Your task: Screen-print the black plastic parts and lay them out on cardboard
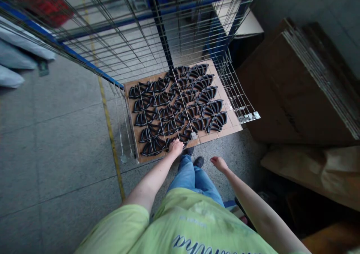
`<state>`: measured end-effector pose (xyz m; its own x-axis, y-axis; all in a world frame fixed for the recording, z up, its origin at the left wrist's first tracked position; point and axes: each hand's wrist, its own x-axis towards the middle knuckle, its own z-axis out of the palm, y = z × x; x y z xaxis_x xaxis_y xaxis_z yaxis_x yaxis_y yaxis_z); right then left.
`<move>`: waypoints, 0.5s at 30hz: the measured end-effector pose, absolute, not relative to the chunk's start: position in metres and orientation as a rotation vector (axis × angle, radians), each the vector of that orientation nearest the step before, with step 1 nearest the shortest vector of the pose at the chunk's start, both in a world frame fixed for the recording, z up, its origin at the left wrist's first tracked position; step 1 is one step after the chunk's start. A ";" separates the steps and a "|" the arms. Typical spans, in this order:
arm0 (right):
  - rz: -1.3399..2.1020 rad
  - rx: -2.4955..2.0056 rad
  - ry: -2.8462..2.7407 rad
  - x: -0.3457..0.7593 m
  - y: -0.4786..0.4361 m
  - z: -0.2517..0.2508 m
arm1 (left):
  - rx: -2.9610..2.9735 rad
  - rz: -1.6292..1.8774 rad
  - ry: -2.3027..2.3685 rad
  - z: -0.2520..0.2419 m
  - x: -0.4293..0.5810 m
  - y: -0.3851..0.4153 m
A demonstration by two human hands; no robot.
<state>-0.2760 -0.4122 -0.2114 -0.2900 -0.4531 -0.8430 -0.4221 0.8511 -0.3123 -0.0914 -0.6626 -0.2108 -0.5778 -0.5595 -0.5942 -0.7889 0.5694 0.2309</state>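
Note:
Rows of black curved, handle-like parts lie fanned in clusters on a cardboard sheet inside a wire cage. Thin wires cross above them. My left hand is at the near edge of the sheet, beside the front clusters. Its fingers are curled closed, and what they grip, a wire or a black part, is hidden. A small pale square piece sits on the wires to its right. My right hand hangs in front of the cage, loosely closed, with nothing visible in it.
Blue-framed mesh walls rise at the back and left. A folded-down wire panel juts out on the right. Large cardboard sheets lean at the right. Pale sacks lie far left, and a yellow line marks the floor.

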 end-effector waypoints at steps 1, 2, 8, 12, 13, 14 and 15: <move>-0.024 -0.635 1.919 -0.277 -0.408 -0.211 | -1.058 0.668 2.335 -0.213 -0.091 -0.663; -0.013 -0.622 1.919 -0.278 -0.405 -0.211 | -1.036 0.666 2.326 -0.216 -0.092 -0.662; 0.024 -0.588 1.915 -0.278 -0.402 -0.212 | -0.957 0.653 2.259 -0.223 -0.100 -0.652; -0.027 -0.611 1.935 -0.284 -0.414 -0.198 | -0.931 0.621 2.214 -0.215 -0.106 -0.650; -0.050 -0.623 1.947 -0.289 -0.417 -0.192 | -0.920 0.608 2.211 -0.211 -0.107 -0.652; -0.076 -0.636 1.965 -0.298 -0.419 -0.185 | -0.907 0.594 2.211 -0.207 -0.109 -0.653; -0.103 -0.645 1.991 -0.309 -0.421 -0.178 | -0.895 0.577 2.212 -0.202 -0.110 -0.655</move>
<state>-0.3091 -0.4208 -0.1779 -0.3585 -0.4814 -0.7998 -0.3959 0.8543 -0.3368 -0.1101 -0.6553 -0.2021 -0.5380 -0.4336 -0.7229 -0.7315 0.6664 0.1446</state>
